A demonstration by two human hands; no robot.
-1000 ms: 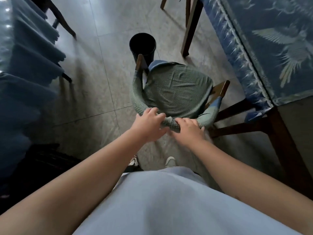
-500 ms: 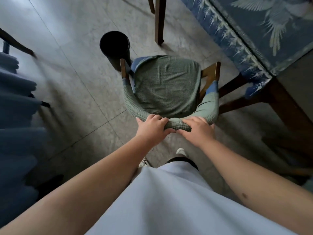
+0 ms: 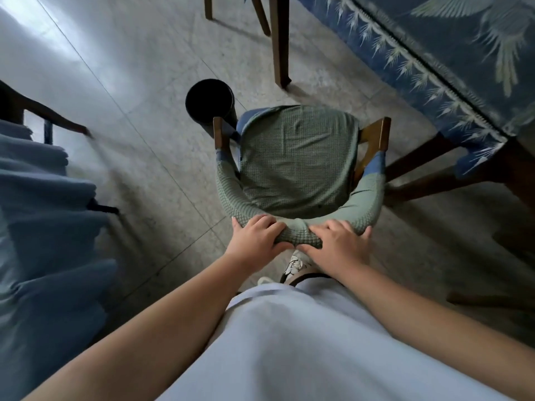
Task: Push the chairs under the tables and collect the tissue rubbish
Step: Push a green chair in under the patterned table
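Note:
A wooden chair [image 3: 298, 160] with a green textured cover stands on the tiled floor in front of me, its seat facing away. My left hand [image 3: 254, 237] and my right hand [image 3: 337, 246] both grip the curved top of its backrest, side by side. The table [image 3: 451, 53] with a blue bird-patterned cloth is at the upper right; the chair's right armrest lies near the table's dark wooden leg. No tissue is in sight.
A black round bin [image 3: 210, 102] stands on the floor just beyond the chair's left front. Another table with a plain blue cloth [image 3: 43, 227] fills the left edge. A table leg [image 3: 280, 41] rises behind the bin. My shoe [image 3: 295, 266] shows below the backrest.
The chair has turned and shifted toward the patterned table, with both hands still on its backrest. The bin now lies closer to the chair's front left corner.

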